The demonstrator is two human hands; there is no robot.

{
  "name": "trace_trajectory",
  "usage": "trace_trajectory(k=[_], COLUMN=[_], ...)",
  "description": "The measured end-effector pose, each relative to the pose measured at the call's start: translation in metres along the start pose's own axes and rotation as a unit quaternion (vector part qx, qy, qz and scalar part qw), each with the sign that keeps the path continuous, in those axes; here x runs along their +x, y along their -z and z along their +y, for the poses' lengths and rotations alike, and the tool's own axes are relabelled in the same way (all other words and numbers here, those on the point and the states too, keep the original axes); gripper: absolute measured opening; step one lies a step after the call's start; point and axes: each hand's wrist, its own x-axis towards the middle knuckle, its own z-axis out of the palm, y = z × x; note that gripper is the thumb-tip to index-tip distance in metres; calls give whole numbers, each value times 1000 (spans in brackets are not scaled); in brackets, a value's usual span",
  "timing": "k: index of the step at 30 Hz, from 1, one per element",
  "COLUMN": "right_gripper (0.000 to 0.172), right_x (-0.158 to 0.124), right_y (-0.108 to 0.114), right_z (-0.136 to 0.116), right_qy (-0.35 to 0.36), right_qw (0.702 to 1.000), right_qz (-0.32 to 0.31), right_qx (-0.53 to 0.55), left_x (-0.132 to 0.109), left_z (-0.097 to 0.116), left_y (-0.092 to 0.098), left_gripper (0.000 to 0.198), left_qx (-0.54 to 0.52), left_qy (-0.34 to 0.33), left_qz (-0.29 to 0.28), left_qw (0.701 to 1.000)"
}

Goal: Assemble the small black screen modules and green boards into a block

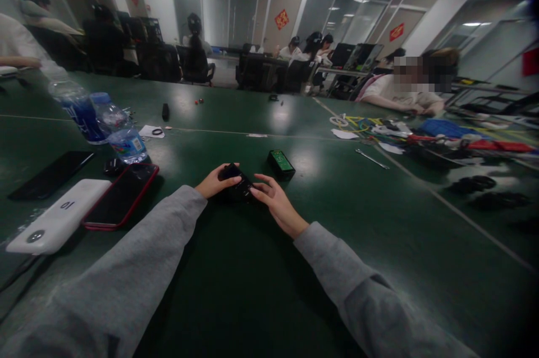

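Black device (242,185) slants lengthwise forward-left, left fingers (229,182) grasping it, right fingers (266,180) parted.

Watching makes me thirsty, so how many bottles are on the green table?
2 that I can see, both on the person's left: a blue-capped bottle just beyond the red-edged phone, and a blue-labelled bottle behind it. Others could be hidden.

Left hand (214,182) is curled, right hand (278,205) loosely spread.

Black device (243,187) in the left fingers (227,183), right fingers (261,196) at its edge, green-topped box (281,164) just beyond.
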Motion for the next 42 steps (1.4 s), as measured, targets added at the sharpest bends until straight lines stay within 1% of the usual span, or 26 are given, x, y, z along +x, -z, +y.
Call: trace_trajectory(k=[7,10,15,17,20,23,26,28,30,33,37,39,42], right_gripper=[59,60,58,60,65,62,59,62,64,64,61,61,61], right_x=[-1,-3,0,4,11,15,17,18,19,21,22,21,20], right_y=[-2,-4,-6,-9,-14,-16,-12,-8,-4,0,-1,-2,-4], right_z=[-4,-9,-9,-6,-1,-1,-1,2,5,10,11,10,9], right_qy=[-13,-19,-16,-15,-8,-6,-10,-8,-6,-1,14,19,26], right_qw=[998,996,993,992,994,997,999,999,999,998,997,997,998], right_qz=[-55,-74,-81,-81,-77,-66,-48,-31,-15,6,29,35,32], right_qx=[-19,-43,-83,-92,-79,-43,-8,14,33,56,70,67,57], left_x=[2,1,1,2,3,3,3,3,3,1,0,-1,-1], left_z=[-4,-6,-8,-8,-9,-11,-12,-12,-11,-10,-8,-6,-3], left_y=[0,-1,0,1,1,1,0,-2,-3,-6,-7,-7,-5], left_gripper=[75,78,78,75,75,78,83,88,90,83,66,60,57], left_qx=[-9,-3,2,4,5,-3,-20,-32,-40,-31,53,82,69], left_qy=[-9,-14,-15,-14,-26,-17,-3,-1,6,15,21,25,23], left_qz=[-15,-28,-35,-34,-25,-17,-7,-6,-20,-36,-46,-54,-50], left_qw=[1000,1000,999,999,999,1000,1000,999,999,999,997,995,996])
